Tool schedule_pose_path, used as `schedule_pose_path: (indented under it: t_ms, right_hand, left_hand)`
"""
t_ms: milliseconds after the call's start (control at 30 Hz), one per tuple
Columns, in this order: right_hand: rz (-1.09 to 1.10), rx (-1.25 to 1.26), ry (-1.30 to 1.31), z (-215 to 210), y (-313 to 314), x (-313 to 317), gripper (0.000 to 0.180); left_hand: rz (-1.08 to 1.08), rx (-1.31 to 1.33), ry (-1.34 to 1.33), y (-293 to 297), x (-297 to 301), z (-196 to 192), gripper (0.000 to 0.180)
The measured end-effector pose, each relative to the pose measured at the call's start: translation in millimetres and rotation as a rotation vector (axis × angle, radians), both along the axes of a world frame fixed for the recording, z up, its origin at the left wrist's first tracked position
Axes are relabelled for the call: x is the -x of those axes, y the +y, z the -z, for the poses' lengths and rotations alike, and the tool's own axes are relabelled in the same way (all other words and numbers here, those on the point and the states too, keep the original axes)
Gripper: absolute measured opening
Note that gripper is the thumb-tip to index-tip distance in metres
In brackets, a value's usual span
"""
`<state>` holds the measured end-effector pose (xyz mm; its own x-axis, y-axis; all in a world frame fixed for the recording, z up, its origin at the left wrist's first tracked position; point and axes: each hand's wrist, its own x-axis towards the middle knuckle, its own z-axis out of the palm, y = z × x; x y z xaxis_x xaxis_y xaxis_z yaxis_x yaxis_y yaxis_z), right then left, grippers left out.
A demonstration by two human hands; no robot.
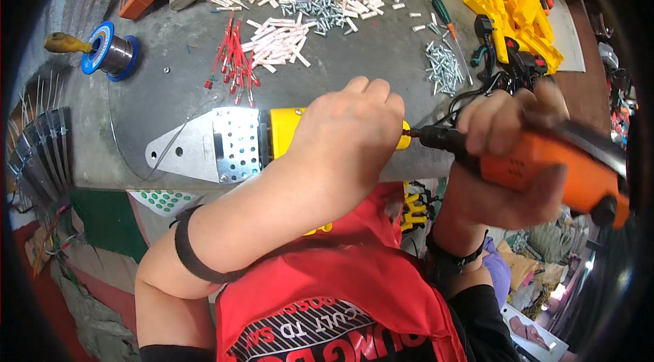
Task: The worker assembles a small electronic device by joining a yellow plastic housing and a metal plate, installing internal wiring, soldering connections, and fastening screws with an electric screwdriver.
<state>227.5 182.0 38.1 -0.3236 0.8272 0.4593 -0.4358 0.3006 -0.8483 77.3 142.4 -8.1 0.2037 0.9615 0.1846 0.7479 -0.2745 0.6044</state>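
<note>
R hand (pixel 507 157) wraps fingers tight round orange power screwdriver (pixel 545 164), bit at rear end of yellow tool body (pixel 289 131). L hand (pixel 347 133) clamps that body, fingers curled together, at bench edge (pixel 95 157). Keep bit axis inline w/ screw, press steady; metal plate (pixel 204 147) flat, screws (pixel 443 65) beyond.

Single head-worn fisheye view, looking steeply down and close onto the grey bench (pixel 354 62) edge and the person's forearms, with straight edges bowing toward the dark rim.
</note>
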Motion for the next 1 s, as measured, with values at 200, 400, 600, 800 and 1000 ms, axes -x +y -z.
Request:
schedule_pose_path:
  t_ms: [200, 400, 600, 800, 1000]
  right_hand:
    - [0.125, 0.013, -0.127, 5.8, -16.7, 4.1, 0.056]
    - [-0.004, -0.065, -0.155, 3.0, -15.1, 5.7, 0.057]
    - [0.038, -0.060, -0.300, -12.1, -12.8, 8.3, 0.066]
    - [-0.147, 0.010, -0.209, -18.2, -12.2, 88.6, 0.056]
    - [-0.164, -0.079, -0.339, -9.8, -13.0, 112.8, 0.049]
  left_hand:
    - [0.015, 0.020, 0.034, 1.6, 2.0, 2.1, 0.032]
    - [0.012, 0.045, 0.029, -5.8, 5.6, -6.4, 0.032]
    - [0.147, -0.070, 0.334, -99.2, 62.4, -7.9, 0.052]
    - [0.094, -0.238, 0.288, -102.2, 60.9, 14.8, 0.039]
    - [0.034, -0.287, 0.217, -104.8, 55.7, 26.6, 0.033]
